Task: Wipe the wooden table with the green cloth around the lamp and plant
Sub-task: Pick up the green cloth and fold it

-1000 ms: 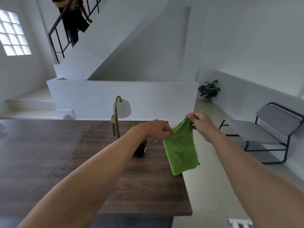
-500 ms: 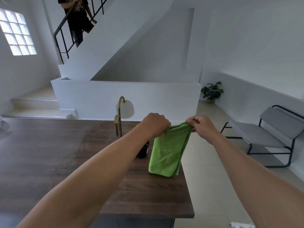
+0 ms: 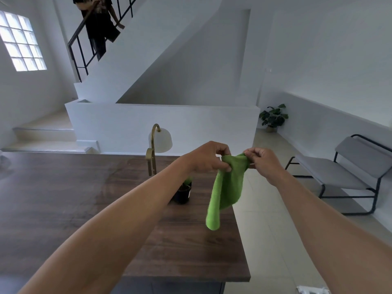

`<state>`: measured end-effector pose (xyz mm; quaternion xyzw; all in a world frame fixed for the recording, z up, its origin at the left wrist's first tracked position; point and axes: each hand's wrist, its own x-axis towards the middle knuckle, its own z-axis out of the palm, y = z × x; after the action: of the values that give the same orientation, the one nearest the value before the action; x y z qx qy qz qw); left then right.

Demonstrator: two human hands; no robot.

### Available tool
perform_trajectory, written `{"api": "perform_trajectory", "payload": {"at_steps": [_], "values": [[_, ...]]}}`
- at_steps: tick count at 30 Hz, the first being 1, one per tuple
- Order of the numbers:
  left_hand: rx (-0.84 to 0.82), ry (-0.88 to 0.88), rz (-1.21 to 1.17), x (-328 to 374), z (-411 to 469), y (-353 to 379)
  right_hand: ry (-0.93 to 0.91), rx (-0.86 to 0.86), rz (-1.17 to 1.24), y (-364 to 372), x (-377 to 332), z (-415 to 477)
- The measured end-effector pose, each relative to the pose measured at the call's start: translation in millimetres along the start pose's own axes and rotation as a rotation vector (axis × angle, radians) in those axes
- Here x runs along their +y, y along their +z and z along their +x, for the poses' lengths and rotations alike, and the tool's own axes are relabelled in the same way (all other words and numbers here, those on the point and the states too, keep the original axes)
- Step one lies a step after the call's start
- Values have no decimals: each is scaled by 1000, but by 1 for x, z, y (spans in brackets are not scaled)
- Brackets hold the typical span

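Head view, plant (image 3: pixel 184 190) half behind left forearm, both hands pinching green cloth (image 3: pixel 226 187)

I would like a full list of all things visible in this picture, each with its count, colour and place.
green cloth: one, bright green, hanging in the air over the table's right edge
wooden table: one, dark brown, foreground
lamp: one, brass stem with white shade, on the table's far side
plant: one, green in a black pot, on the table near the lamp
floor plant: one, dark green, far corner
bench: one, grey with black frame, right wall
staircase: one, white, black railing, background
window: one, bright, left wall
person on stairs: one, dark clothes
left hand: pinching the cloth top
right hand: pinching the cloth top
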<state>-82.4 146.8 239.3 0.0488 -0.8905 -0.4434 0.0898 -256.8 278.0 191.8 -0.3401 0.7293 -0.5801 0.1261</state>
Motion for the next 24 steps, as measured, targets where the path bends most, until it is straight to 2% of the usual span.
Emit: {"api": "perform_trajectory", "payload": {"at_steps": [2, 3, 6, 10, 14, 19, 24], "values": [[-97, -40, -53, 1, -2, -1, 6, 23, 44, 0, -2, 3], [-121, -71, -4, 1, -3, -2, 17, 37, 57, -1, -1, 4], [-101, -146, 364, -5, 1, -3, 30, 48, 47, -3, 1, 8], [-127, -216, 726, -2, 8, 3, 28, -5, 47, 0, -2, 6], [-96, -204, 909, 9, 10, 6, 27, -53, 24, -1, -3, 0], [-130, -126, 853, 4, 12, -8, 31, -17, 13, -7, 2, 0], [-103, -54, 414, 13, 7, -13, 46, -2, 18, -14, 4, 2]]}}
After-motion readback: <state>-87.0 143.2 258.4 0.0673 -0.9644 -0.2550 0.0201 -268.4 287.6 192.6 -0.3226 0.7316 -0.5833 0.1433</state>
